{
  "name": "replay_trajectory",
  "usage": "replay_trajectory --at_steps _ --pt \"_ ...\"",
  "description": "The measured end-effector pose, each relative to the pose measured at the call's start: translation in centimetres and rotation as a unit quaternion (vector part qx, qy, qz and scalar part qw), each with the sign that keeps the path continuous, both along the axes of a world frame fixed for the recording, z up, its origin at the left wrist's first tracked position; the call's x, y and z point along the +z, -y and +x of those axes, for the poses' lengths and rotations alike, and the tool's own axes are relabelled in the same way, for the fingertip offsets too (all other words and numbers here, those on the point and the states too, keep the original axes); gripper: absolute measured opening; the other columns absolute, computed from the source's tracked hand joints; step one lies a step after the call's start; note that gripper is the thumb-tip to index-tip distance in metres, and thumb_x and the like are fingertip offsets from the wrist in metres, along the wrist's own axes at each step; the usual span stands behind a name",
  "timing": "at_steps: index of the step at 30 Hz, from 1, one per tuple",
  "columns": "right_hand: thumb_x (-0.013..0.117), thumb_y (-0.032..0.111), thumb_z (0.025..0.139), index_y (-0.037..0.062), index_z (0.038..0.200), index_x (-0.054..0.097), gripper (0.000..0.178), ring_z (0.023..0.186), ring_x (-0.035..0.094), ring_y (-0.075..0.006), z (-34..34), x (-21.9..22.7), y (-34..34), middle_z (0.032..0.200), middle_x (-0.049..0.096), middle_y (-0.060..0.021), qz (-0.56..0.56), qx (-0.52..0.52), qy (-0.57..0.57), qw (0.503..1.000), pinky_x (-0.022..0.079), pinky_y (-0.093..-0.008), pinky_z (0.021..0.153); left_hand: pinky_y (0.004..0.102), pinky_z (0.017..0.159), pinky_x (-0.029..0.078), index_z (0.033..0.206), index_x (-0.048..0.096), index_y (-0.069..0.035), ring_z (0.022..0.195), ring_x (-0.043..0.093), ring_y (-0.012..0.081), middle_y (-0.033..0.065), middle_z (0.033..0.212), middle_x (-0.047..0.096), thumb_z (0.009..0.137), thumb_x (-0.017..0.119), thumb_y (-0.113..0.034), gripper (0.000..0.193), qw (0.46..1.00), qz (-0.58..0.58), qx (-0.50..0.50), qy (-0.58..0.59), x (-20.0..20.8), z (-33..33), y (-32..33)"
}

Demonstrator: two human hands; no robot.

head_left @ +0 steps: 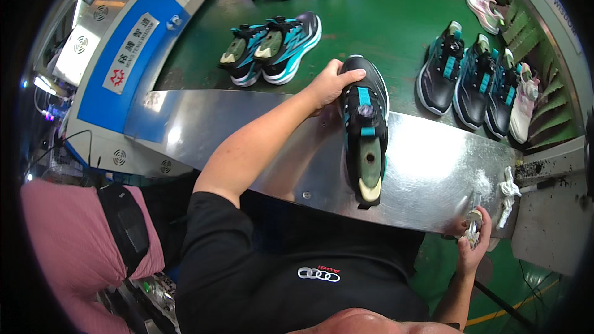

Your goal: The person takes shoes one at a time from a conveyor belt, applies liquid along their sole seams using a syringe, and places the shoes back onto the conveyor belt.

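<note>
The toe of a black sneaker with teal trim (354,124) is grasped from its left side by the left hand (333,86), the thumb being laid across the top of the toe box and the fingers mostly hidden beneath. The left forearm is stretched diagonally up from the lower middle of the frame, with the elbow bent. The sneaker is held near the centre, toe pointed to the top, sole down, over the metal plate (427,170) at the front of the green worktop (377,25); whether it is rested there cannot be told. A green shoe last (370,159) is seated in its collar.

At the lower right, a small clear-and-metallic tool (473,227) is gripped between the thumb and curled fingers of the right hand (476,244), just at the plate's near edge; its exact kind cannot be made out. The right forearm is raised steeply from the bottom edge. Near that hand, a crumpled white cloth (508,195) is laid on the plate.
</note>
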State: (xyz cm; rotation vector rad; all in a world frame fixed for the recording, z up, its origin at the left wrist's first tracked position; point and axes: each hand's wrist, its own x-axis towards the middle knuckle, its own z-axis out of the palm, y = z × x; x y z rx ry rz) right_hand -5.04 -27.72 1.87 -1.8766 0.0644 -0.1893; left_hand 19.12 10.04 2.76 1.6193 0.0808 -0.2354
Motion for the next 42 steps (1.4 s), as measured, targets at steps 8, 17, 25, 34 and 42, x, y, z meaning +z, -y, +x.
replay_trajectory --at_steps 8,17,25,34,42 --pt "0.077 0.065 0.056 -0.0029 0.127 0.037 0.106 0.093 0.051 -0.0152 1.1 4.4 -3.2 0.106 0.047 -0.0059 0.173 0.039 0.006 0.984 0.044 -0.0321 0.086 0.034 0.089 0.048 0.122 0.043 -0.001 0.1 0.059 0.0205 0.0106 0.109 0.058 0.074 0.07 -0.015 0.058 0.941 -0.303 -0.028 0.148 5.4 -7.4 2.0" --pt "0.064 0.075 0.06 0.0033 0.116 0.042 0.094 0.072 0.05 -0.021 7.8 10.3 -10.7 0.085 0.057 -0.0162 0.37 0.365 0.088 0.85 0.038 -0.0295 0.065 0.0357 0.093 0.044 0.127 0.041 -0.003 0.106 0.056 0.022 0.0114 0.114 0.056 0.067 0.075 -0.021 0.071 0.924 -0.345 -0.086 0.142 2.9 -10.0 -1.5" --pt "0.065 0.072 0.065 0.0014 0.116 0.044 0.089 0.081 0.05 -0.023 8.7 12.7 -15.0 0.091 0.06 -0.0186 0.459 0.437 0.041 0.772 0.035 -0.0333 0.078 0.035 0.081 0.048 0.119 0.04 -0.007 0.094 0.058 0.0248 0.0173 0.102 0.057 0.06 0.079 -0.02 0.072 0.909 -0.319 -0.118 0.242 2.4 -10.6 -1.3" --pt "0.068 0.065 0.068 -0.0033 0.116 0.043 0.088 0.086 0.053 -0.0247 8.6 13.3 -15.7 0.104 0.056 -0.0148 0.429 0.456 0.022 0.779 0.036 -0.037 0.079 0.0369 0.08 0.049 0.119 0.04 -0.008 0.094 0.059 0.0262 0.0198 0.102 0.058 0.059 0.078 -0.012 0.072 0.899 -0.283 -0.174 0.286 2.5 -10.8 -1.7" --pt "0.069 0.063 0.067 -0.004 0.119 0.041 0.089 0.091 0.053 -0.0266 8.8 13.5 -15.4 0.113 0.052 -0.0144 0.418 0.462 0.019 0.782 0.038 -0.0388 0.08 0.037 0.081 0.049 0.12 0.04 -0.008 0.095 0.059 0.0258 0.0194 0.103 0.057 0.057 0.077 -0.009 0.073 0.9 -0.308 -0.163 0.262 2.9 -11.3 -1.6"
